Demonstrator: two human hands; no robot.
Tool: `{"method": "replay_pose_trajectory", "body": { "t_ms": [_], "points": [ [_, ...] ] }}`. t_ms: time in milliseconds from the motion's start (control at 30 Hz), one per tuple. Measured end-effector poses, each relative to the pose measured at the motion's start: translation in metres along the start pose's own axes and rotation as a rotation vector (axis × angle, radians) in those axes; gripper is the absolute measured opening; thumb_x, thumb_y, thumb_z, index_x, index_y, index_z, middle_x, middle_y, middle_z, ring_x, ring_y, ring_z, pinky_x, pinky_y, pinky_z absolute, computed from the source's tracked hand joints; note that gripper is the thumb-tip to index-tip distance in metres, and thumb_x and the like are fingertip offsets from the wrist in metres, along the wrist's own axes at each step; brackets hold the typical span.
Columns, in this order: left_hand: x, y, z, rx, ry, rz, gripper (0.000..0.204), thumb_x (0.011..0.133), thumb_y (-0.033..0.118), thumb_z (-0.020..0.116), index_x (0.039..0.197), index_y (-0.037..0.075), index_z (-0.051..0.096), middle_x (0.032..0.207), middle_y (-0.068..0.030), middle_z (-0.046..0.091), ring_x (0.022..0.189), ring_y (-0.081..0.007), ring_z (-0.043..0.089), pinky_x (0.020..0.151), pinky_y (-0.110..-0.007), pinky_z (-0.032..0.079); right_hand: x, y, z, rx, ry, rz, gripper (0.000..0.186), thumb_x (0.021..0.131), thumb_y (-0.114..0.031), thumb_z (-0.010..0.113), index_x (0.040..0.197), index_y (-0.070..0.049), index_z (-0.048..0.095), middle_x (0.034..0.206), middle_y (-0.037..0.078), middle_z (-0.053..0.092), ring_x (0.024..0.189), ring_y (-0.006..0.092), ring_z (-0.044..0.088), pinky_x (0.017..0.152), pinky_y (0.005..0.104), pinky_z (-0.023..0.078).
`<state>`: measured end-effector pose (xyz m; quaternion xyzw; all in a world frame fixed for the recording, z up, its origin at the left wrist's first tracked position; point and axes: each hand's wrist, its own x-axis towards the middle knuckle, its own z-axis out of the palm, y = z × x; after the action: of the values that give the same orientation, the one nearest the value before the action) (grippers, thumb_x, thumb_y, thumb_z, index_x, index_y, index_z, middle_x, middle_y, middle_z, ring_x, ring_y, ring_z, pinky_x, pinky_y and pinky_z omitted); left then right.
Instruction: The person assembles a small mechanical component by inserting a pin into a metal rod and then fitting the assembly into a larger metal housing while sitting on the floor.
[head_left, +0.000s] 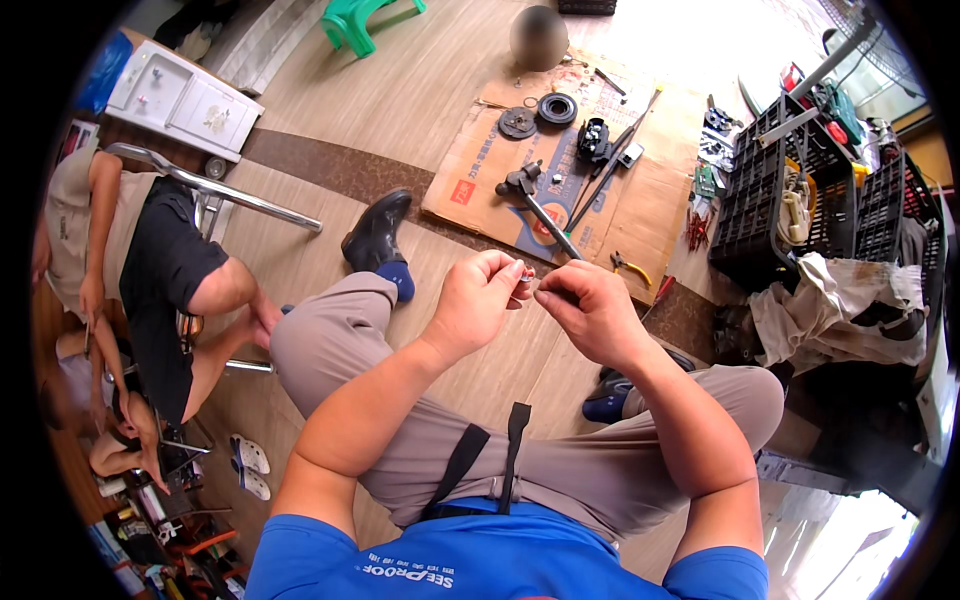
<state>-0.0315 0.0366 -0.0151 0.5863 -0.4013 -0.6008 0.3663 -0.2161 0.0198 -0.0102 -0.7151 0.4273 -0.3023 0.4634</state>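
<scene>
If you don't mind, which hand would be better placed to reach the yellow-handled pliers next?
Probably the right hand: the pliers lie nearer it, while the left hand pinches a small part. Whether the right holds anything is unclear.

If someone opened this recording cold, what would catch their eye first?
Probably the left hand, mid-picture, pinching a small shiny part, with the right hand close beside it. Just beyond, a cardboard sheet carries a hammer and a black ring-shaped part. A bright green plastic stool stands out at the top edge.
</scene>
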Motion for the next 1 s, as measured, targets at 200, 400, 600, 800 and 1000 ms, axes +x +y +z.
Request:
{"method": "replay_pose_trajectory", "body": {
  "t_ms": [200, 400, 600, 800, 1000],
  "points": [
    [-0.001, -0.006, 0.002, 0.238, 0.023, 0.12, 0.02, 0.1, 0.017, 0.053, 0.093, 0.001, 0.062, 0.083, -0.0043, 0.065, 0.075, -0.0101, 0.063, 0.069, -0.025, 0.054, 0.0, -0.001, -0.001, 0.022, -0.029, -0.014, 0.008, 0.084, -0.008, 0.069, 0.087, -0.002, 0.067, 0.076, 0.011, 0.059, 0.069, 0.0239, 0.059, 0.063, 0.0332, 0.046],
    [-0.002, 0.002, 0.007, -0.077, 0.043, -0.05, 0.019, 0.096, 0.011, 0.055, 0.086, -0.002, 0.064, 0.073, -0.0051, 0.065, 0.068, -0.0088, 0.061, 0.06, -0.024, 0.049, 0.0, -0.001, -0.002, 0.001, -0.051, -0.056, 0.008, 0.083, -0.007, 0.07, 0.088, -0.002, 0.067, 0.076, 0.01, 0.06, 0.069, 0.023, 0.059, 0.062, 0.0323, 0.046],
    [-0.002, -0.009, 0.006, 0.251, 0.046, 0.178, 0.018, 0.094, 0.011, 0.056, 0.086, -0.003, 0.064, 0.075, -0.0092, 0.066, 0.069, -0.0137, 0.063, 0.062, -0.029, 0.049, 0.003, -0.003, -0.008, 0.052, 0.002, 0.002, 0.008, 0.083, -0.009, 0.068, 0.087, -0.002, 0.066, 0.079, 0.013, 0.06, 0.072, 0.0286, 0.061, 0.065, 0.0356, 0.048],
    [-0.005, -0.004, 0.006, 0.409, -0.038, 0.168, 0.017, 0.096, 0.01, 0.055, 0.092, -0.004, 0.064, 0.082, -0.0059, 0.068, 0.077, -0.009, 0.063, 0.071, -0.025, 0.053, 0.009, 0.009, -0.01, 0.025, 0.089, 0.023, 0.008, 0.084, -0.007, 0.068, 0.086, -0.001, 0.063, 0.08, 0.013, 0.06, 0.073, 0.0291, 0.06, 0.065, 0.0357, 0.047],
    [-0.008, 0.0, 0.004, 0.376, -0.135, 0.111, 0.017, 0.097, 0.01, 0.054, 0.092, -0.004, 0.063, 0.084, -0.0065, 0.068, 0.079, -0.0106, 0.065, 0.074, -0.026, 0.054, 0.012, 0.018, -0.004, -0.002, 0.117, 0.003, 0.008, 0.084, -0.007, 0.068, 0.086, -0.001, 0.063, 0.08, 0.013, 0.06, 0.073, 0.0301, 0.06, 0.066, 0.0363, 0.047]
  ]
}}
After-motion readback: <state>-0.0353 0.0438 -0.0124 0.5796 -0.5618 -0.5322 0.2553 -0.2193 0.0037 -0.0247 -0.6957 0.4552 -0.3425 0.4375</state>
